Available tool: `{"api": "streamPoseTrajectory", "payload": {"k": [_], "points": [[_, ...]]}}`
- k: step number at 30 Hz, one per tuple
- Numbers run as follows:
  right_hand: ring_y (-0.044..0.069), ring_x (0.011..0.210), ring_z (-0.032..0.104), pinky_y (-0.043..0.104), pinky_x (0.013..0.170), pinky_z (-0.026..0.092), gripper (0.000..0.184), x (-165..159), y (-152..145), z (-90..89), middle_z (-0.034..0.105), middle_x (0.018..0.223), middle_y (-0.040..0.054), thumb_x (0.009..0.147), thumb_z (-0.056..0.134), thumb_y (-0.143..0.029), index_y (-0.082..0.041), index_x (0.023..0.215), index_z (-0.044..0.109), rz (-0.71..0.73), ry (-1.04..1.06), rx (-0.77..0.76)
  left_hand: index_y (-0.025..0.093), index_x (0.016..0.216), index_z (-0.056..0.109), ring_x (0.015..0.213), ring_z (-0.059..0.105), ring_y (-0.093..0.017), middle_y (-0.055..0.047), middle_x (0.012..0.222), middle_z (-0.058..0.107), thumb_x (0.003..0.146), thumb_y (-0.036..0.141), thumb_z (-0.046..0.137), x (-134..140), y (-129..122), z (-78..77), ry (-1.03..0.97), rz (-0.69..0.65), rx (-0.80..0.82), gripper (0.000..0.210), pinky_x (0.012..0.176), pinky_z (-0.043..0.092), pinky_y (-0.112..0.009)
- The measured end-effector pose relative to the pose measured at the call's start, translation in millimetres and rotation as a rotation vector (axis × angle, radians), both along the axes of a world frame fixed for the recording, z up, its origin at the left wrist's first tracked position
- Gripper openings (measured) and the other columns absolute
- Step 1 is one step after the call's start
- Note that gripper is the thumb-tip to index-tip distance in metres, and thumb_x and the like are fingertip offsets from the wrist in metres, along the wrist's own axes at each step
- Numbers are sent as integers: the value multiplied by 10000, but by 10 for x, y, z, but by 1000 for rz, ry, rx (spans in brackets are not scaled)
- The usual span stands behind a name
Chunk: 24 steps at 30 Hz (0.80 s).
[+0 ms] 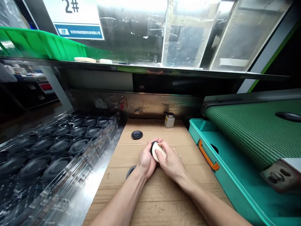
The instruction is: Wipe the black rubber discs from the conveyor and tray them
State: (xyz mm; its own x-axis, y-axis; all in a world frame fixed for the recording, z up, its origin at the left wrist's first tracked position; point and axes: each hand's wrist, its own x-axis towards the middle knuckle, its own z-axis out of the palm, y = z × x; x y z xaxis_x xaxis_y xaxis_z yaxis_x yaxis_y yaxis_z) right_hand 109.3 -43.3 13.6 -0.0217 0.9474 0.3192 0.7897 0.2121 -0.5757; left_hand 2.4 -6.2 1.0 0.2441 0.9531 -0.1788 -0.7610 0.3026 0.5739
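Note:
My left hand (146, 160) is closed around a black round part (152, 146), mostly hidden by the fingers and the pad. Pinched in my right hand (170, 161) is a cream-white round pad (158, 152), held against the face of that part. Both hands meet over the middle of a cardboard sheet (160, 204). Beyond them lies a black round disc (137, 135), flat on the cardboard. Another dark disc (130, 171) shows partly behind my left wrist.
A small bottle with a black cap (169, 121) stands at the cardboard's far end. Clear trays of black round parts (57, 146) fill the left side. On the right are a teal bin (231, 185) with an orange handle and a green conveyor belt (256, 125). Overhead runs a shelf edge (164, 70).

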Motion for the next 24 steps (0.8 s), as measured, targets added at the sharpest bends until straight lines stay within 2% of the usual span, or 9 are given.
{"api": "streamPoseTrajectory", "payload": {"k": [2,6,9,14,17,21,24], "points": [[222,791,663,285,667,426,315,-10,-1,32,701,883,30,935,429,-382,-296,1221,527,-95,-7,-33,128,1106,644,1061,630,-214,-130,1145,672,947,311,457,8,-4,6,14,13,11,307,971,485,-334],[228,822,666,288,694,420,333,-36,3,80,702,899,23,942,411,-400,-310,1253,491,-61,-50,-45,129,1108,647,1067,626,-210,-125,1146,671,935,296,489,27,-33,3,66,19,16,288,979,478,-315],[242,802,668,296,671,420,334,-39,24,94,704,894,39,951,381,-416,-288,1236,498,-128,-69,-95,134,1098,648,1050,633,-216,-121,1136,674,945,285,461,21,-32,-1,56,0,24,284,957,496,-336],[227,856,667,285,707,430,341,-10,62,67,702,994,32,947,402,-425,-311,1259,482,-14,-57,-56,116,1042,653,1016,646,-213,-133,1103,681,934,248,473,10,20,-8,68,47,-28,248,927,515,-324],[236,821,671,295,687,432,339,30,87,46,709,945,41,954,384,-435,-307,1244,505,-102,-107,-101,99,1022,643,970,661,-213,-144,1055,689,956,238,406,-12,60,-6,30,33,-53,282,892,536,-344],[240,868,671,309,729,444,365,66,92,35,715,968,35,952,395,-465,-335,1275,502,-28,-122,-75,93,982,629,921,672,-212,-156,1028,688,958,241,398,-66,88,11,29,27,-104,275,860,553,-354],[243,876,673,317,737,453,378,78,92,42,718,981,39,957,382,-482,-345,1279,523,-88,-113,-91,86,964,619,878,676,-213,-161,1003,687,964,248,378,-103,90,26,31,17,-98,290,837,564,-380]]}}
